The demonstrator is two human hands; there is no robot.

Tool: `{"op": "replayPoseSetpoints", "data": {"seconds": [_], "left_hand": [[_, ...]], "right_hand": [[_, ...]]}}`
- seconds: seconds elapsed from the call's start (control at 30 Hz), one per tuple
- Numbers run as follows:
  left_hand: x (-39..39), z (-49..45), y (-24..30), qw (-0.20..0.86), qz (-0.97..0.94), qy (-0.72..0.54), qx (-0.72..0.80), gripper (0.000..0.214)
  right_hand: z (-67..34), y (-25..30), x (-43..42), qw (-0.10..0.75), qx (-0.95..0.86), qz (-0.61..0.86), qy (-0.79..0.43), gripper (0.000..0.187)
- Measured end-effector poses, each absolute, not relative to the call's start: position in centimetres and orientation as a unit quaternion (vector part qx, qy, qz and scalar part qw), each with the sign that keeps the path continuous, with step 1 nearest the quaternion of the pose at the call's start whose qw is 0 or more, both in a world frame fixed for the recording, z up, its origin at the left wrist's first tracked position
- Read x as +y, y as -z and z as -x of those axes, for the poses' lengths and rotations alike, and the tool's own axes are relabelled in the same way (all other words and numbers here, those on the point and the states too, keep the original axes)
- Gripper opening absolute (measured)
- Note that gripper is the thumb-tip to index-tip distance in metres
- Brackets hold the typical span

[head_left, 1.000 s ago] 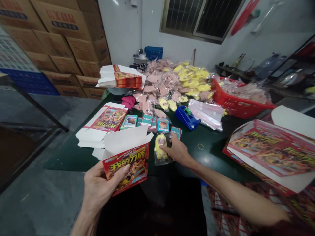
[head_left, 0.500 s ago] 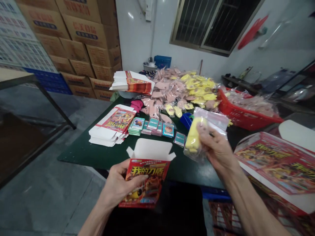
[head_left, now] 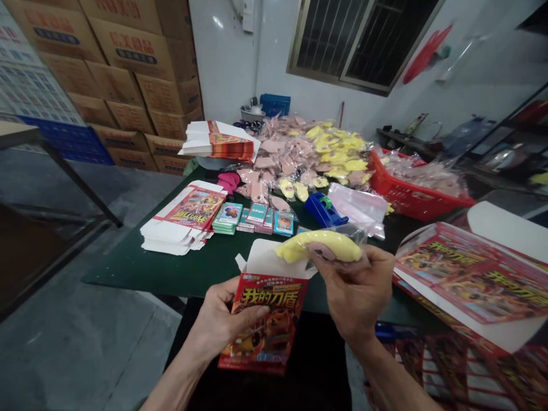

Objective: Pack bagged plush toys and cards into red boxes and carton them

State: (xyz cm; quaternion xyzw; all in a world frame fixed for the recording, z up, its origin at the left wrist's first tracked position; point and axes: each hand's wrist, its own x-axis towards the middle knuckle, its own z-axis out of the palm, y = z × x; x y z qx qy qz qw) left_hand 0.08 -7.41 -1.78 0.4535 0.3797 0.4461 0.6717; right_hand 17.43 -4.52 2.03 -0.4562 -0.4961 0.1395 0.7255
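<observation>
Firmly, left hand (head_left: 225,322) grips red box (head_left: 268,314); right hand (head_left: 355,291) pinches yellow toy (head_left: 321,245)

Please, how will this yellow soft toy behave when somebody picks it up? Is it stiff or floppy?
The yellow soft toy looks floppy: it droops in a curve from the right hand. It is probably light for its size, since a few fingers seem to carry it. Its smooth skin may be slightly slippery, but I cannot be sure.

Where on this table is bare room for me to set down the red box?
Front left: green table between the flat box blanks and your left hand. A narrower strip: between the clear plastic bags and the large printed box. Bagged toys crowd the back; card packs the middle.
</observation>
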Motion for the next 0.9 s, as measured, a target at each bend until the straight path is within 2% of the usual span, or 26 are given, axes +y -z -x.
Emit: {"op": "replayPoseSetpoints", "data": {"seconds": [0.17,0.33,0.47,0.53,0.63,0.7,0.83,0.9], "left_hand": [[-7.0,-0.4,1.6,0.672,-0.464,-0.444,0.369,0.033],[-6.7,0.0,2.0,0.652,-0.478,-0.453,0.375,0.028],[-6.3,-0.4,2.0,0.612,-0.517,-0.450,0.394,0.029],[-6.0,-0.6,1.8,0.569,-0.551,-0.449,0.413,0.028],[-5.5,-0.7,1.2,0.491,-0.599,-0.468,0.425,0.022],[-5.1,-0.7,0.7,0.424,-0.635,-0.491,0.419,0.020],[-4.2,-0.6,0.3,0.284,-0.688,-0.525,0.413,0.020],[-3.5,-0.7,0.7,0.271,-0.694,-0.525,0.411,0.020]], "right_hand": [[-18.6,-3.1,-4.5,0.644,-0.559,0.473,-0.221,0.038],[-20.4,-3.3,-5.0,0.508,-0.651,0.535,-0.177,0.031],[-21.9,-4.5,-5.1,0.394,-0.735,0.525,-0.170,0.024],[-22.7,-5.6,-5.1,0.342,-0.780,0.501,-0.158,0.027],[-23.4,-7.2,-5.5,0.399,-0.784,0.474,-0.052,0.046],[-23.0,-7.8,-6.1,0.444,-0.782,0.436,0.033,0.045],[-21.1,-7.5,-7.1,0.402,-0.847,0.324,0.129,0.038],[-20.1,-6.5,-6.8,0.373,-0.868,0.296,0.143,0.034]]}}
